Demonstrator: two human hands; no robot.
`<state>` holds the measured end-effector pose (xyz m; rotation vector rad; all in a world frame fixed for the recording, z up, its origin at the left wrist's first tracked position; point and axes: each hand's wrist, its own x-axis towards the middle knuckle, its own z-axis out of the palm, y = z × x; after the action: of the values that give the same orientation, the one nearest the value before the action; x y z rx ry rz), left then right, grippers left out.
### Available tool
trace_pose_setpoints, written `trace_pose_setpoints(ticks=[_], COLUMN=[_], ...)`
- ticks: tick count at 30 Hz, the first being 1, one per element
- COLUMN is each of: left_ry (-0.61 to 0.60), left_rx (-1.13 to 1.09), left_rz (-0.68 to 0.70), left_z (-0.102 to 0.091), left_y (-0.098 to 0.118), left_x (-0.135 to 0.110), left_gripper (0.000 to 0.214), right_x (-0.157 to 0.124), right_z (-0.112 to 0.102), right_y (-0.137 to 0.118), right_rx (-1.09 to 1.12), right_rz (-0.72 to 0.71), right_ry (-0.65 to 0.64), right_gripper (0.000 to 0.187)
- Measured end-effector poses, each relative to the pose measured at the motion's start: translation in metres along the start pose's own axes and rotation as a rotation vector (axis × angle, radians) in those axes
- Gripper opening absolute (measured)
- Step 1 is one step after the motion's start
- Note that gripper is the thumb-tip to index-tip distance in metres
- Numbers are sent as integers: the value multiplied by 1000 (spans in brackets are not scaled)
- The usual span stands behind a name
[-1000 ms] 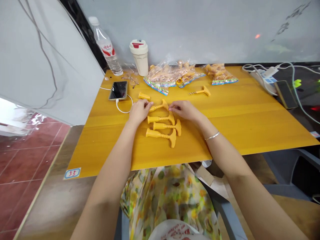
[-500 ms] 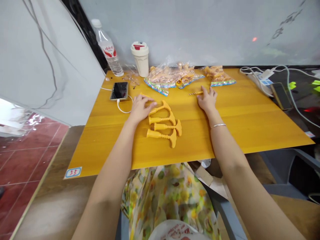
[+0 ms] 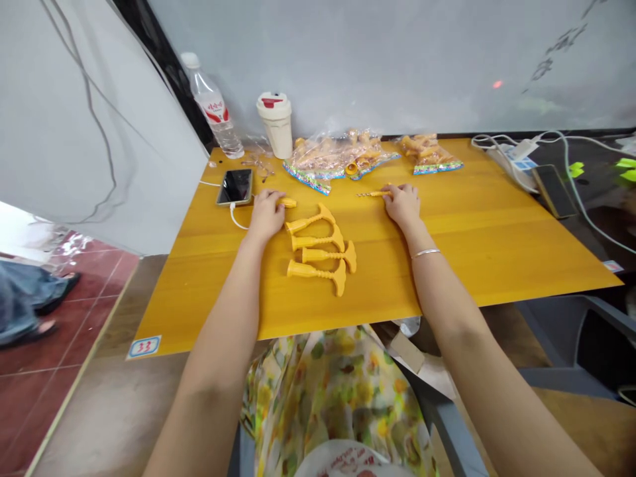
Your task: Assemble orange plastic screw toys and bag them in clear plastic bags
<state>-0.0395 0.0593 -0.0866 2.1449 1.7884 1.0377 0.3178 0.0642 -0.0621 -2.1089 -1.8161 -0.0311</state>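
Note:
My left hand (image 3: 267, 213) is closed around a short ribbed yellow plastic sleeve (image 3: 289, 203), whose end sticks out past the thumb. On the right, my right hand (image 3: 402, 201) pinches the yellow handle of a small hand drill; its metal spiral bit (image 3: 368, 194) points left toward the sleeve. A wide gap separates the two parts. Between and below my hands lie several T-shaped yellow plastic tools (image 3: 325, 256), stacked in a rough column with their curved crossbars to the right.
At the back lie clear bags (image 3: 322, 159) of yellow parts and a smaller bag (image 3: 431, 154). A charging phone (image 3: 235, 186), a water bottle (image 3: 213, 109) and a lidded cup (image 3: 276, 126) stand left. A power strip with white cables (image 3: 521, 159) and another phone (image 3: 554, 191) are right.
My left hand has closed on the yellow sleeve, which now shows beyond the thumb. My right hand has shifted slightly left with the drill. A person's legs have appeared at the far left.

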Motion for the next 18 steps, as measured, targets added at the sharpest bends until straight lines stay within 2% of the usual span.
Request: trace_pose_setpoints(ticks=[5,8,12,18], left_ry=[-46,37,147,131], left_rx=[-11,-76,-230,-339], left_rz=[-16,-11,29,132], left_z=[-4,-8,-13,-7], left_y=[2,4,14,37], left_x=[-4,-5,-8,-18], left_gripper=[34,33,31,29], right_x=[-5,-8,-13,-28], right_z=[-1,-2,-1,-3], right_y=[-8,-18,-37,-60], right_rx=[10,53,155,254], right_rz=[-52,-122,-287,-484], right_ry=[43,110,187,268], right_gripper=[34,36,37,36])
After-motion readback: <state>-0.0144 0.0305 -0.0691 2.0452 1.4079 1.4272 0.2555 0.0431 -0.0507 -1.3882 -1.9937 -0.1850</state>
